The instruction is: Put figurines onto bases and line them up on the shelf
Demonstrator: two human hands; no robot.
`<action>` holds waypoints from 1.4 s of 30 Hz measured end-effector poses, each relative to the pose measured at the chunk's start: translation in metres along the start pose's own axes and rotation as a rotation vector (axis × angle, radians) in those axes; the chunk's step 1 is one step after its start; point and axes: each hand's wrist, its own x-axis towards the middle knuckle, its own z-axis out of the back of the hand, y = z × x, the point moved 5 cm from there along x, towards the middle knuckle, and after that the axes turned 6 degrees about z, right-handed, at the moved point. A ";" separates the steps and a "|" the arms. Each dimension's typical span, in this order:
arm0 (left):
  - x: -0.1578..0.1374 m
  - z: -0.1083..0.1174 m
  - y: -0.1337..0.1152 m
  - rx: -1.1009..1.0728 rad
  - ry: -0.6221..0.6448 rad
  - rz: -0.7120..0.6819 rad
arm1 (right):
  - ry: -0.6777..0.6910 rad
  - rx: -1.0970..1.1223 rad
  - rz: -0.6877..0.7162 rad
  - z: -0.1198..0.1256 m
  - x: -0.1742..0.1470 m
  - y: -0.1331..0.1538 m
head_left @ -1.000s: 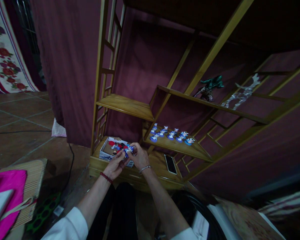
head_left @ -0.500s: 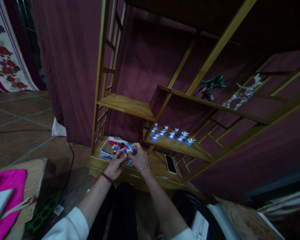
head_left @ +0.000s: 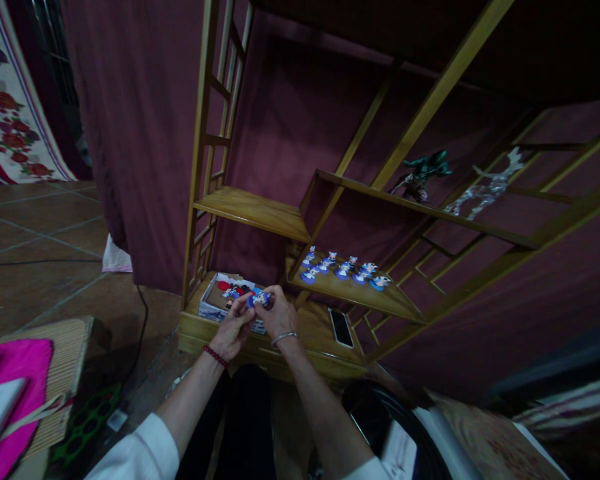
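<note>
Between both hands is a small blue and white figurine [head_left: 261, 299] on a round purple base. My left hand [head_left: 234, 329] pinches it from the base side, with a dark red bead bracelet at the wrist. My right hand [head_left: 281, 316], wearing a silver bangle, grips its other end; the fingers partly cover it. Just behind the hands sits an open cardboard box [head_left: 211, 310] with red, blue and black small figures in it, partly hidden by my left hand. Several similar figurines [head_left: 343, 269] stand in rows on the low shelf to the right.
A phone [head_left: 341, 328] lies on the bottom board of the wooden display shelf [head_left: 255, 211]. Higher up stand a dark green animal figure [head_left: 424, 175] and a clear deer figure [head_left: 487, 187]. A pink cloth [head_left: 30, 360] lies on a bamboo mat at left.
The figurine has turned slightly in my fingers, its base tipping toward my left hand. Both hands stay at nearly the same place in front of the box.
</note>
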 end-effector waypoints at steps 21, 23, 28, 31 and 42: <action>0.001 0.006 0.004 -0.019 -0.061 0.066 | 0.063 0.102 0.169 -0.002 0.001 0.001; 0.001 0.007 0.005 -0.028 -0.062 0.082 | 0.065 0.097 0.194 -0.002 0.000 0.001; 0.001 0.010 0.007 -0.033 -0.042 0.101 | 0.085 0.089 0.234 0.000 -0.001 0.001; 0.001 0.010 0.007 -0.021 -0.006 0.104 | 0.110 0.102 0.244 0.001 -0.002 0.001; -0.003 0.010 0.006 -0.026 0.000 0.148 | 0.203 0.214 0.271 0.005 -0.002 0.002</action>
